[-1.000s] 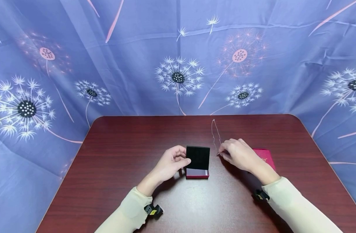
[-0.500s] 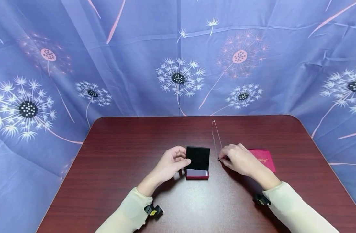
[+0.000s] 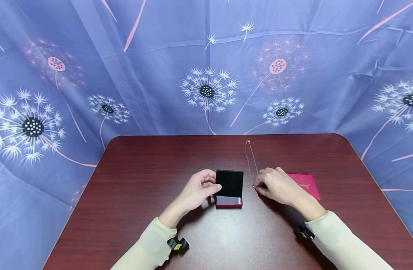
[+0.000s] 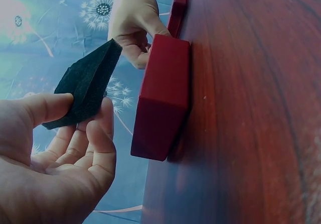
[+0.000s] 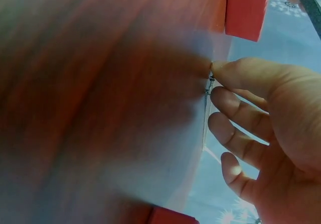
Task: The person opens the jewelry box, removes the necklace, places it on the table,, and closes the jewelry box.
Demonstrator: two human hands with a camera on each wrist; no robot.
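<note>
My left hand (image 3: 198, 189) pinches a thin black pad (image 3: 229, 183) between thumb and fingers. In the left wrist view the black pad (image 4: 90, 83) stands tilted, apart from the red box (image 4: 163, 93). From the head, the pad is raised over the open red box (image 3: 229, 204), whose pale inside shows at the front. My right hand (image 3: 275, 184) is to the right of the box, thumb and finger pinching the near end of a fine silver necklace (image 3: 246, 153). The rest of its chain lies in a long narrow loop toward the back. In the right wrist view, small links (image 5: 209, 86) show at the fingertips.
A flat red lid (image 3: 307, 184) with gold lettering lies on the table, partly behind my right hand. The dark reddish wooden table (image 3: 152, 161) ends at a blue curtain (image 3: 152, 86) with dandelion prints. Both forearms wear pale sleeves with small black cameras.
My right hand has drawn the necklace's near end slightly toward me, and more of the red lid shows behind it. The left hand and the pad stay in place.
</note>
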